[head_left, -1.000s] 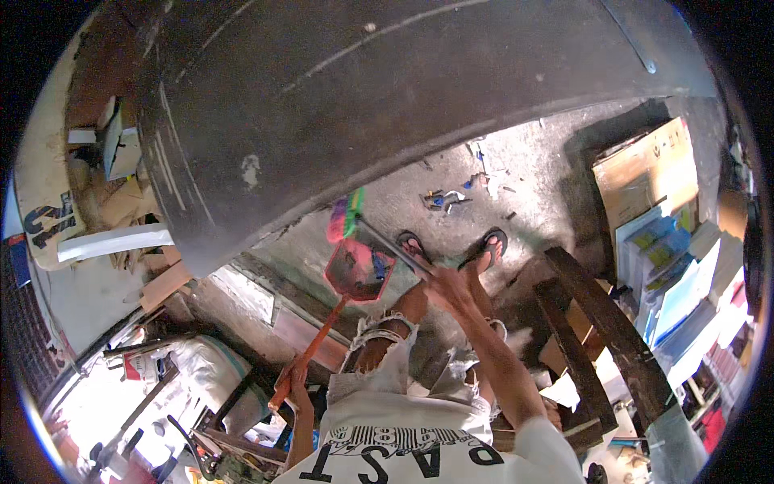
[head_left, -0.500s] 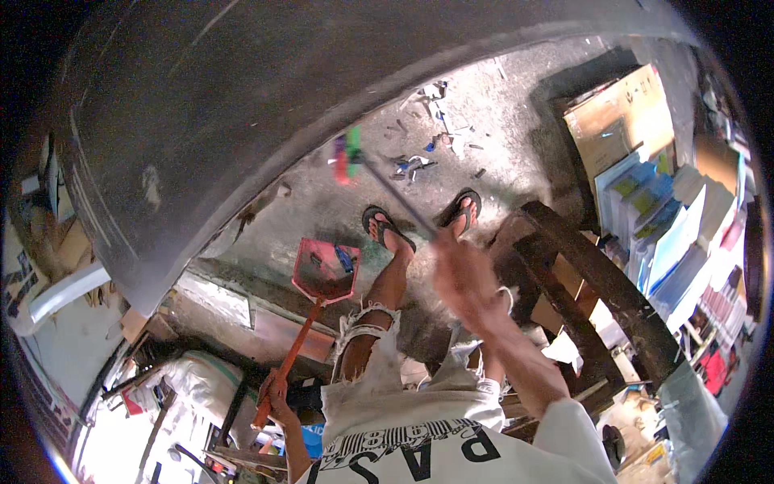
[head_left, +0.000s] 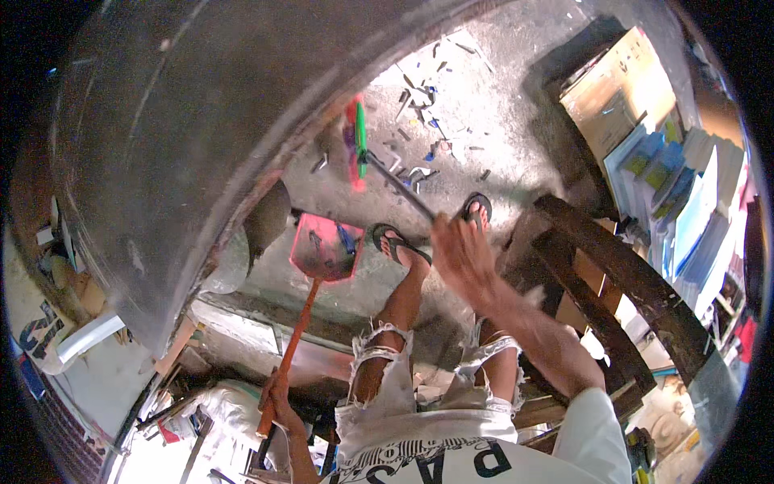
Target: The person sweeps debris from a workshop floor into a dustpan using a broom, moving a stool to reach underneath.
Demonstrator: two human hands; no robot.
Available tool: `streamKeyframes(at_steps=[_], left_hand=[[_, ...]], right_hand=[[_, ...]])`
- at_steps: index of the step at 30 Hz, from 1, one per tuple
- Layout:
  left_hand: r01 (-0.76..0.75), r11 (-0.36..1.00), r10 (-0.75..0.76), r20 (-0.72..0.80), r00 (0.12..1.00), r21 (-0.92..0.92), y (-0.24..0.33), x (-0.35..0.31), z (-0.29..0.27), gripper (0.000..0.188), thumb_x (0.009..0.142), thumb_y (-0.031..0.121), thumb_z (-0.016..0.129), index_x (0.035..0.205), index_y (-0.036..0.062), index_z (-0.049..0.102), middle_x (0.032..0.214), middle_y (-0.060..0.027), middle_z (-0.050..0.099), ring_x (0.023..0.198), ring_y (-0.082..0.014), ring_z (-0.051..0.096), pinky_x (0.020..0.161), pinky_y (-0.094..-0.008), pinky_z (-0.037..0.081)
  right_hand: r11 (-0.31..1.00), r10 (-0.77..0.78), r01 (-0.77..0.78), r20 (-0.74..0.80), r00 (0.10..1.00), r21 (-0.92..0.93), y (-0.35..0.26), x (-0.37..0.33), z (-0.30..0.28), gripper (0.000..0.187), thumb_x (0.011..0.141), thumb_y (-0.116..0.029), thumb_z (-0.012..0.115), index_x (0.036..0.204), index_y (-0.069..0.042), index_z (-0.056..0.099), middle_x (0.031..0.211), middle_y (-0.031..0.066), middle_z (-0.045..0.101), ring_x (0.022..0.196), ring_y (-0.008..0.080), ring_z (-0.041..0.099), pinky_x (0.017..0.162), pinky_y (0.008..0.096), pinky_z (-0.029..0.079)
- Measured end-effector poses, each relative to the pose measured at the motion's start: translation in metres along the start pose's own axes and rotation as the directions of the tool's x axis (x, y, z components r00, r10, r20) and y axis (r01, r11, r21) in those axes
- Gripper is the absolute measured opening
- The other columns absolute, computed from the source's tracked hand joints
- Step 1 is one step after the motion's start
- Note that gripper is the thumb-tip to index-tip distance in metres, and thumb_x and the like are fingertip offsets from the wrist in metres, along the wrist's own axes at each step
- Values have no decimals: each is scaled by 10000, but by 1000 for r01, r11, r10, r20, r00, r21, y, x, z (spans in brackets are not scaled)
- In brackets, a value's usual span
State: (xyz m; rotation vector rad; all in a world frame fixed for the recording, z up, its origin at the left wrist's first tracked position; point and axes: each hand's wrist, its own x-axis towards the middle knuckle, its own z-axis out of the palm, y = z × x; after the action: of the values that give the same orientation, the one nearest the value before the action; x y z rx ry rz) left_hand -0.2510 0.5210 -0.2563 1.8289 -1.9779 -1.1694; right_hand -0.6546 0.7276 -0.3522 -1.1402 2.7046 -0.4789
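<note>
My left hand is closed round the orange handle of a dustpan. The pink pan rests on the floor left of my feet, with a blue piece and dark scraps in it. In my right hand is the dark stick of a broom. Its green head with red bristles, blurred by motion, is at the floor beside the big dark panel, farther off than the pan. Scattered litter, white, dark and blue bits, lies right of the broom head and beyond it.
A large dark curved panel overhangs the floor at the left. On the right stand a cardboard box, stacked papers and books, and a dark wooden frame. My sandalled feet are between pan and frame.
The view has shifted, showing more of the far litter. The dustpan has moved a little forward relative to my feet. The broom head is still by the panel, its stick at a similar slant.
</note>
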Motion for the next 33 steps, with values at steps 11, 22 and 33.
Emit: streamKeyframes(at_steps=[11, 22, 33], left_hand=[[18, 978, -2, 75, 997, -207, 33, 20, 63, 272, 834, 155, 497, 977, -69, 554, 1064, -200, 555, 984, -305, 548, 806, -401, 498], [-122, 977, 140, 91, 986, -173, 94, 38, 92, 271, 819, 177, 560, 913, -74, 594, 1012, -188, 595, 934, -272, 572, 800, -350, 478], [-422, 906, 421, 169, 891, -35, 160, 111, 167, 261, 796, 201, 587, 918, -28, 610, 909, -78, 607, 846, -179, 561, 759, -311, 468]], right_hand=[[953, 256, -299, 378, 890, 58, 69, 79, 152, 151, 761, -142, 502, 807, -65, 624, 760, 146, 633, 673, 285, 642, 537, 402, 511], [705, 527, -655, 418, 740, 270, 74, -11, -64, 239, 766, -186, 552, 948, -38, 505, 756, 231, 583, 697, 412, 575, 622, 489, 460], [909, 349, -409, -394, 850, -76, 235, 87, 111, 144, 707, -128, 579, 778, -27, 506, 636, 200, 532, 615, 378, 569, 553, 460, 485]])
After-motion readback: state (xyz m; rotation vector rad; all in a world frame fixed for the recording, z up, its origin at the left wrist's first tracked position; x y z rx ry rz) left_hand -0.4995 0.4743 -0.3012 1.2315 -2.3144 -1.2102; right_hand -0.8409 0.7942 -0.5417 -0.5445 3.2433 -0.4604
